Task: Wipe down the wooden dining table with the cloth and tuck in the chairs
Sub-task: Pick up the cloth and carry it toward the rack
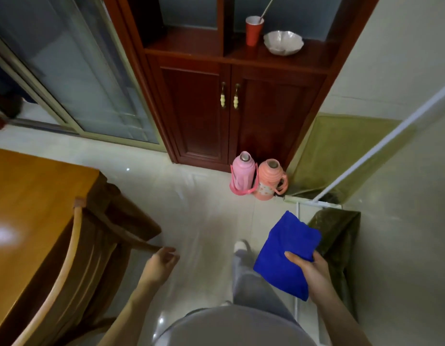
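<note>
Holding the cloth [287, 253]

The blue cloth sits at four o'clock, gripped by the right hand [313, 273]. The left hand [161, 262], loosely curled and empty, hangs beside the chair [74, 245] at eight o'clock, against the tabletop [29, 196] at nine.

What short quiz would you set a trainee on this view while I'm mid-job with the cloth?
1. True or false: the right hand holds a folded blue cloth.
2. Where does the pink thermos flask stand? A: on the shelf of the wooden cabinet. B: on the floor in front of that cabinet. C: on a stool.
3. Fill in: on the cabinet shelf, beside the white bowl, stands a red ____.
Key: 1 true; 2 B; 3 cup.
</note>
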